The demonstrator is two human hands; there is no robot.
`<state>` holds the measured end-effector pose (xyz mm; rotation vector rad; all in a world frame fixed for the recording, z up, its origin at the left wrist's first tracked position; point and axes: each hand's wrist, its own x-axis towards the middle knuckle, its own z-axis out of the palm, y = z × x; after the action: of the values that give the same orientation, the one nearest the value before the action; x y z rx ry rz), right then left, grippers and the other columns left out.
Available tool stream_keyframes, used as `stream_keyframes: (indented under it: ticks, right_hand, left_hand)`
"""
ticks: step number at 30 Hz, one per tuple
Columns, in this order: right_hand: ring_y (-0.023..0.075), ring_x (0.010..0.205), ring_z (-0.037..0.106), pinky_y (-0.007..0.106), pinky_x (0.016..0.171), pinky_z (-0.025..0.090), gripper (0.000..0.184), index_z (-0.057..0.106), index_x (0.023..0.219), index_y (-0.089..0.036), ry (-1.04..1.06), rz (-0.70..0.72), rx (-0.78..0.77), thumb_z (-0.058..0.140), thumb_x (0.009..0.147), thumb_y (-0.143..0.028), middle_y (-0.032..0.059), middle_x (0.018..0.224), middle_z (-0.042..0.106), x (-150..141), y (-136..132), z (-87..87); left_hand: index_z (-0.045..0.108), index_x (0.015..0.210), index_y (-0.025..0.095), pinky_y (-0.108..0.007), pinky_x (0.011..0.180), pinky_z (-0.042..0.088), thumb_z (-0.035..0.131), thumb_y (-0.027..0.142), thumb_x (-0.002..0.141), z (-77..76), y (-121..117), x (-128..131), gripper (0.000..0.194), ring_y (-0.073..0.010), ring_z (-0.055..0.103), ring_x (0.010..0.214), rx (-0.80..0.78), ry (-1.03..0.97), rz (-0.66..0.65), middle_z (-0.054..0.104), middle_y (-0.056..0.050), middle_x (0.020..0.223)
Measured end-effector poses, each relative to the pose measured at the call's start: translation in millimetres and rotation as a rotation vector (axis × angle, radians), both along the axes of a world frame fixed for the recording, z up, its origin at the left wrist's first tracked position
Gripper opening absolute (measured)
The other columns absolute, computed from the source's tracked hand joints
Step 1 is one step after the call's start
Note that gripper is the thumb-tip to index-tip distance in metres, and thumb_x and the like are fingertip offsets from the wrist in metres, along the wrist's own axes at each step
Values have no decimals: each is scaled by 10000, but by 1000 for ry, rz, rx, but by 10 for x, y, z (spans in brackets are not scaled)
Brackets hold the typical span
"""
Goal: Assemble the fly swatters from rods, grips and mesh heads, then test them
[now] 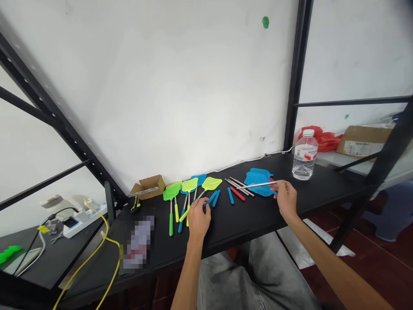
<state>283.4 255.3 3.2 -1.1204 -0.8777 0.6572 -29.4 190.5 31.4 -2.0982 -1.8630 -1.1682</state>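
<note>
Metal rod (254, 186) held by one end in the right hand (286, 198), blue handle (211, 197) at the left hand (199, 215).

The rod is pinched between the right fingers, its free end pointed leftward over the loose rods (234, 184) and blue swatter heads (262, 190); because only one end is gripped, it could be tilted or dropped among them. The left fingers are narrowed at the blue handle; whether it is gripped cannot be told. With a second blue handle (216, 198) just beside it, the wrong piece could be caught, or the nearby swatters (189, 185) nudged by the wrist.
</note>
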Motion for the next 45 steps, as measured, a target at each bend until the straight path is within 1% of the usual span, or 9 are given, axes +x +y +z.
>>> stream_keyframes:
  ticks: [3, 5, 7, 9, 11, 15, 24, 42, 45]
  right_hand:
    - [200, 652, 615, 272, 486, 430, 262, 502, 887, -226, 245, -17, 17, 504, 828, -481, 36, 726, 656, 0, 23, 83]
    - [158, 553, 571, 246, 440, 396, 248, 459, 864, -238, 374, 103, 7, 547, 815, -465, -6, 654, 605, -41, -2, 192]
    - [93, 424, 442, 214, 388, 309, 264, 461, 831, -235, 412, 309, -33, 623, 792, -440, -62, 565, 487, -121, -70, 305]
    - [51, 381, 332, 196, 372, 229, 282, 517, 854, -218, 344, 568, -91, 673, 787, -443, -86, 545, 404, -226, -174, 386]
    - [38, 382, 319, 191, 381, 204, 329, 575, 942, -202, 224, 790, -175, 659, 813, -493, -79, 566, 418, -329, -297, 417]
    - [33, 396, 354, 202, 405, 204, 423, 628, 1015, -150, 21, 987, -305, 590, 861, -542, -39, 615, 507, -445, -492, 386]
    - [56, 395, 427, 204, 405, 271, 370, 714, 898, -113, -440, 1079, -178, 576, 884, -455, 34, 655, 661, -585, -553, 304]
    - [63, 378, 435, 198, 394, 319, 450, 742, 888, -110, -497, 1121, -151, 510, 914, -494, 89, 745, 749, -590, -559, 294]
    - [52, 368, 426, 200, 391, 320, 491, 743, 789, -111, -513, 1137, -143, 493, 916, -514, 99, 793, 757, -579, -549, 299]
  left_hand:
    - [626, 1038, 231, -352, 800, 513, 471, 198, 902, 8, -4, 0, 209, -228, 632, 945, 1, -19, -6, 675, -55, 1052]
    - [624, 1054, 232, -362, 823, 510, 460, 198, 913, 8, -2, -3, 219, -231, 628, 971, 6, -33, -31, 672, -56, 1066]
    - [623, 1069, 231, -375, 851, 505, 445, 194, 924, 4, 4, -10, 233, -235, 623, 998, 12, -46, -65, 669, -62, 1083]
    - [625, 1082, 231, -390, 879, 496, 434, 188, 932, -1, 13, -20, 246, -240, 613, 1024, 16, -53, -94, 667, -64, 1098]
    - [629, 1087, 231, -401, 901, 486, 430, 180, 937, -2, 19, -31, 254, -243, 601, 1046, 20, -62, -118, 665, -62, 1103]
    - [642, 1097, 237, -407, 929, 470, 420, 161, 946, 17, 11, -34, 279, -234, 589, 1053, 19, -78, -228, 658, -61, 1101]
    - [659, 1157, 265, -383, 872, 459, 381, 126, 964, 48, -39, 82, 366, -216, 551, 984, 4, 9, -472, 623, -64, 1056]
    - [656, 1167, 272, -376, 855, 471, 363, 124, 967, 49, -49, 111, 385, -215, 559, 1004, -22, -32, -546, 600, -77, 1063]
    - [650, 1177, 274, -375, 849, 470, 345, 116, 967, 42, -45, 121, 403, -216, 557, 997, -33, -9, -569, 599, -77, 1058]
